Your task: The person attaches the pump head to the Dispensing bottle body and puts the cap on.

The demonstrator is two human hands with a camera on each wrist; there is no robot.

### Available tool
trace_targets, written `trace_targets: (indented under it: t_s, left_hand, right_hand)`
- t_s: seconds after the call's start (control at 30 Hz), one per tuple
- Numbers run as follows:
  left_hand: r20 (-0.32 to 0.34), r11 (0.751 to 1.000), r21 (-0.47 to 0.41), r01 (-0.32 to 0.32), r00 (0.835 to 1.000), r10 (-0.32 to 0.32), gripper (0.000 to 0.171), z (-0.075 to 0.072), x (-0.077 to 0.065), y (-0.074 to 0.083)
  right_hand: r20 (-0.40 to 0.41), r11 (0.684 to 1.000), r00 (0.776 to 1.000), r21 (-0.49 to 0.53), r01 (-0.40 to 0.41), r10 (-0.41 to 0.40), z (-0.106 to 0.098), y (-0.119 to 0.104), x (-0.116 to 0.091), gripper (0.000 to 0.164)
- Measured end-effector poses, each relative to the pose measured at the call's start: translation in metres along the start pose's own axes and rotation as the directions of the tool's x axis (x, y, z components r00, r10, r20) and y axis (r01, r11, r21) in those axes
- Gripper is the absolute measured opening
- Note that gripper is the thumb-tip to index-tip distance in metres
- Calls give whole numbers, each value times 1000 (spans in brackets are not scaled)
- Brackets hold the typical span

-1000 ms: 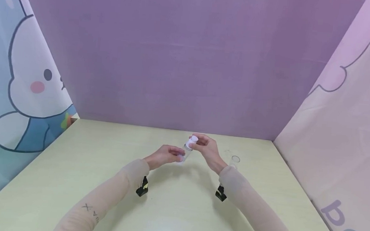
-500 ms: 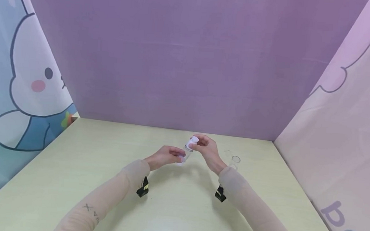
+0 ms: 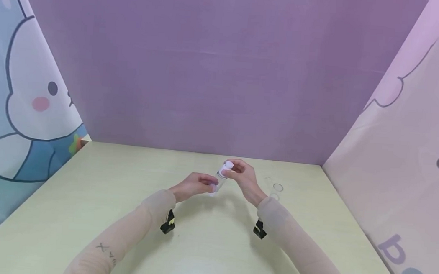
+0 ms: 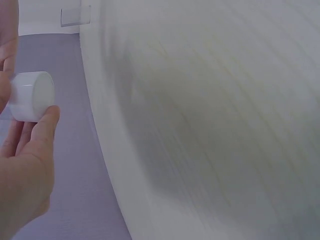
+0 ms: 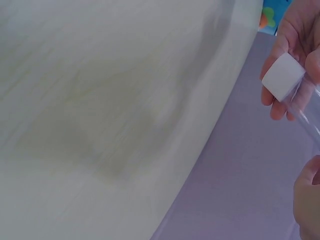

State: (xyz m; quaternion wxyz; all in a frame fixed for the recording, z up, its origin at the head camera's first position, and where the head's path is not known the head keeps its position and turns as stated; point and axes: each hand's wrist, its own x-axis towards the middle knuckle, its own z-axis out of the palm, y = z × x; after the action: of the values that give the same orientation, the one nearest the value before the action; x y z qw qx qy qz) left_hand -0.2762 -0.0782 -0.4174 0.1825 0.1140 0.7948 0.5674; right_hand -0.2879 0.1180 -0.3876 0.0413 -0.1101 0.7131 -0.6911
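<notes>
My two hands hold a slim clear tube (image 3: 221, 182) between them, tilted above the table. My left hand (image 3: 195, 184) grips its lower end by a white cap (image 5: 283, 76), with thumb and fingers around it. The flat end of this cap (image 4: 44, 96) shows in the left wrist view. My right hand (image 3: 244, 178) pinches the upper end, where a white bottle-shaped piece (image 3: 225, 167) sits above a dark ring. In the right wrist view, that end is cut off by the frame, and only part of the right hand (image 5: 308, 200) shows.
A clear cylinder with a dark rim (image 3: 278, 187) stands on the pale table (image 3: 127, 165), just beyond my right wrist. A purple panel (image 3: 223, 78) rises behind the table. Printed cloths hang at left (image 3: 37, 92) and right (image 3: 402, 165).
Both hands keep nearly the same hold and place on the tube. The head view has shifted slightly, moving the whole scene a little to the left.
</notes>
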Motion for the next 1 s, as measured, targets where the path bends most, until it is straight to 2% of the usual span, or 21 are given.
trace_targets:
  t_s: [0.2, 0.37, 0.6, 1.0]
  left_hand:
    - [-1, 1000, -3, 5, 1000, -5, 43, -1, 0, 0]
    - [-16, 999, -32, 14, 1000, -15, 42, -2, -2, 1]
    - [-15, 999, -28, 15, 1000, -16, 41, -4, 0, -1]
    - [-18, 1000, -20, 14, 1000, -15, 42, -3, -2, 0]
  right_hand:
    - [22, 1000, 1000, 15, 10, -11, -3, -1, 0, 44]
    - [84, 997, 996, 70, 20, -26, -4, 0, 1, 50]
    - [156, 988, 985, 149, 43, -67, -3, -4, -1, 48]
    - [142, 990, 988, 133, 36, -55, -2, -1, 1, 46]
